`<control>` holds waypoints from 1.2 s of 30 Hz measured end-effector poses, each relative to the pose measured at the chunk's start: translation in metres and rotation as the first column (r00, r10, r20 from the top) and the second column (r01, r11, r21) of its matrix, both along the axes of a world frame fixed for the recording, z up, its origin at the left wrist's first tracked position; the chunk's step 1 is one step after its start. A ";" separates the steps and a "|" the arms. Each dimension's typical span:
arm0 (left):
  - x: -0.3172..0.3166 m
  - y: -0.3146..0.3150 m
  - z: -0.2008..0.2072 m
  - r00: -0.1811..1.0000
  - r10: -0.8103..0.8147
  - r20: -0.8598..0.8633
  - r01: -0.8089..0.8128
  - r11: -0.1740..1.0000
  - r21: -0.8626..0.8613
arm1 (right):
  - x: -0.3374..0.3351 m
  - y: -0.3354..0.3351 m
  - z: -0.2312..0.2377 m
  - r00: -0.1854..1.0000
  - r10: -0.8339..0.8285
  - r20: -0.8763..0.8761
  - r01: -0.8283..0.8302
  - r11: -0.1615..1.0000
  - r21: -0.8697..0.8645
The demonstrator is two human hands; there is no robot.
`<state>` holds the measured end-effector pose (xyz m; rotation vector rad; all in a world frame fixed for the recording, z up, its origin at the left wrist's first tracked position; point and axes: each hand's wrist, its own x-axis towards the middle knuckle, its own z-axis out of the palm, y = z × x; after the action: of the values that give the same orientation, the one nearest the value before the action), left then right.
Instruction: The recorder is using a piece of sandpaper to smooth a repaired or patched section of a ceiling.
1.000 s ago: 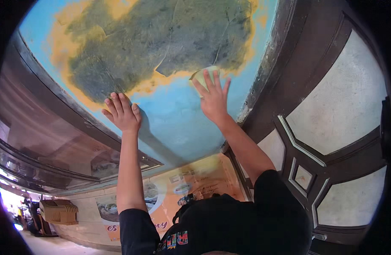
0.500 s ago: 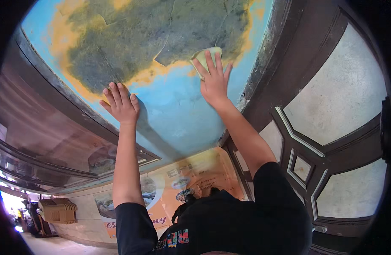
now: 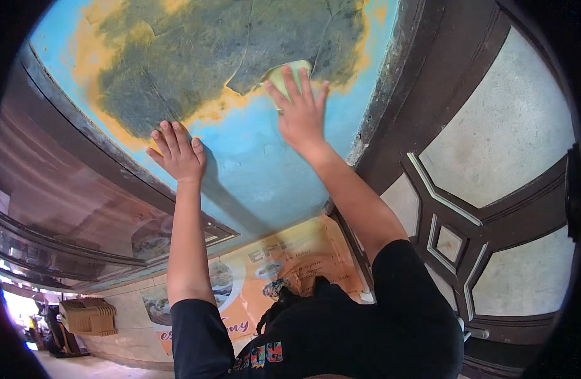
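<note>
A wall panel (image 3: 252,151) fills the upper middle, light blue with a large dark grey worn patch (image 3: 196,63) edged in orange-yellow. My left hand (image 3: 182,155) lies flat against it at the patch's lower left border, fingers apart and nothing in it. Under the fingers of my right hand (image 3: 302,117) is a thin, pale yellow sheet (image 3: 298,67), pressed to the wall at the patch's lower edge. Part of the sheet is hidden by the fingers, and its upper edge curls a little; its material is unclear.
To the right stands a dark brown door (image 3: 423,126) with whitish panels. A brown-framed glass window (image 3: 82,196) borders the wall on the left. Below are an orange printed banner (image 3: 328,252) and, at lower left, a stack of tan plastic items (image 3: 88,316).
My right hand and the pale yellow sheet have slid left and slightly up along the wall. My left hand stays in nearly the same place.
</note>
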<state>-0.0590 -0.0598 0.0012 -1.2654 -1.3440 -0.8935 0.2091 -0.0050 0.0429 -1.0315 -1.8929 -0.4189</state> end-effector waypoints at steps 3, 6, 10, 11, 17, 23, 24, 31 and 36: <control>0.002 0.002 -0.002 1.000 -0.005 -0.001 0.005 1.000 0.002 | -0.009 -0.006 -0.010 0.988 0.099 0.116 -0.099 0.995 -0.005; -0.002 -0.001 -0.002 1.000 0.011 -0.005 -0.011 1.000 -0.011 | -0.001 -0.005 -0.021 0.985 0.019 0.170 -0.011 0.999 -0.049; -0.001 0.001 -0.003 1.000 0.006 -0.004 -0.006 1.000 -0.004 | 0.001 -0.002 -0.013 1.000 -0.002 -0.015 0.001 0.998 -0.061; 0.000 0.002 -0.004 1.000 0.000 -0.003 0.000 1.000 -0.003 | -0.006 -0.003 -0.013 1.000 0.012 -0.009 -0.012 0.999 -0.034; -0.004 0.003 -0.004 1.000 -0.009 -0.010 0.009 1.000 -0.006 | -0.009 -0.008 -0.036 0.978 0.039 0.204 -0.026 0.997 -0.066; -0.003 0.004 -0.004 1.000 -0.012 -0.015 0.012 1.000 -0.028 | -0.013 -0.003 -0.011 0.997 0.059 0.059 -0.057 0.998 -0.036; -0.004 0.002 -0.004 1.000 -0.005 -0.016 0.005 1.000 -0.027 | -0.017 -0.007 -0.015 0.996 0.066 0.058 -0.064 0.997 -0.035; -0.003 0.007 0.001 1.000 0.006 -0.021 -0.006 1.000 -0.015 | 0.000 -0.003 -0.026 0.997 0.034 0.062 -0.030 0.997 -0.074; -0.003 0.010 0.005 1.000 0.003 -0.030 -0.003 1.000 0.001 | -0.018 -0.007 -0.015 0.995 0.103 0.002 -0.102 0.993 -0.062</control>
<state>-0.0622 -0.0495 0.0059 -1.2712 -1.3213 -0.8696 0.1909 -0.0119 0.0282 -0.9695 -1.9646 -0.3053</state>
